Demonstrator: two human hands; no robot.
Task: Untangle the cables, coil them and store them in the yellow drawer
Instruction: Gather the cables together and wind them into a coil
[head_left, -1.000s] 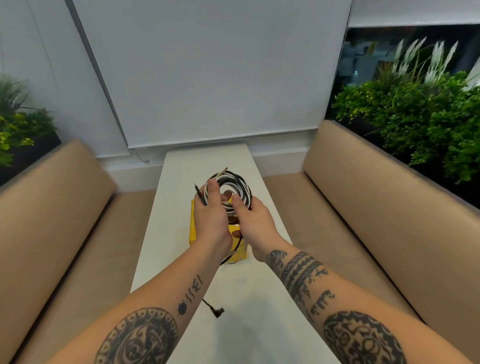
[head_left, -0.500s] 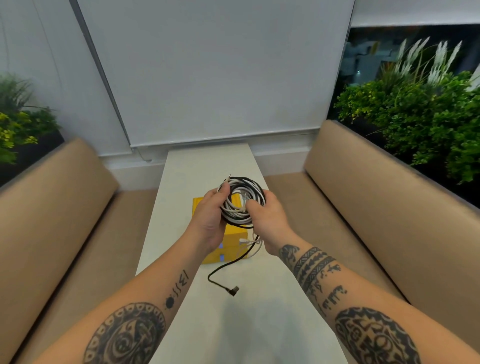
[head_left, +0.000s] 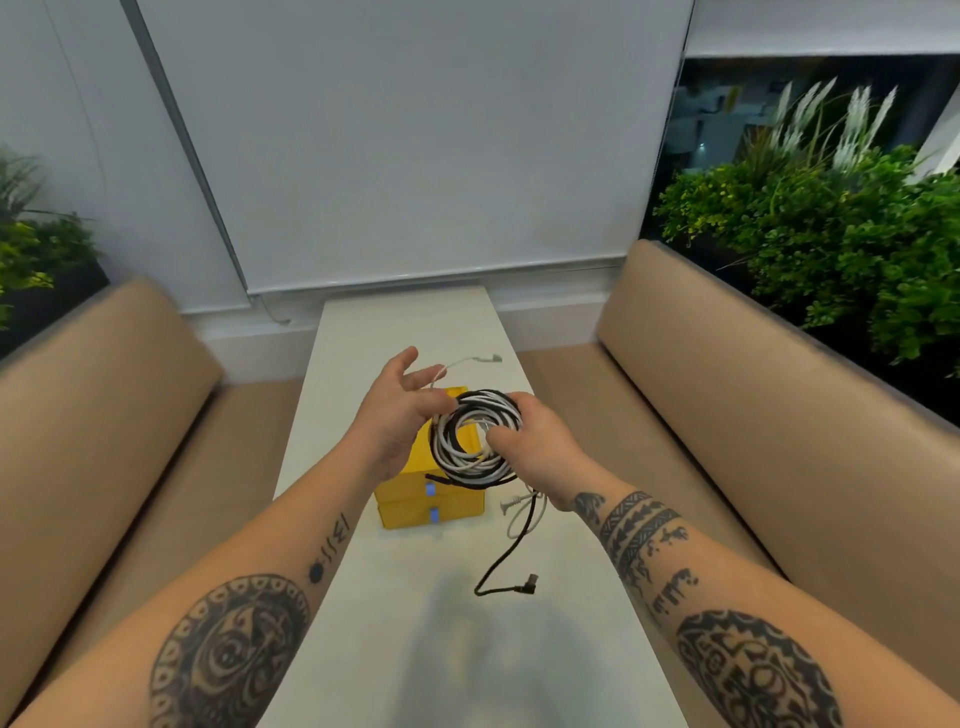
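Grips black-and-white cable coil (head_left: 475, 439) at its right rim with right hand (head_left: 535, 447), in the air just above yellow drawer (head_left: 431, 499) on bench (head_left: 395, 623). Spreads left hand (head_left: 395, 410) loose, grasping nothing, beside white tail (head_left: 467, 361). Lets black plug end (head_left: 530, 581) dangle to bench. Likely risks: loops springing apart under a one-sided grip; trailing ends snagging and retangling.
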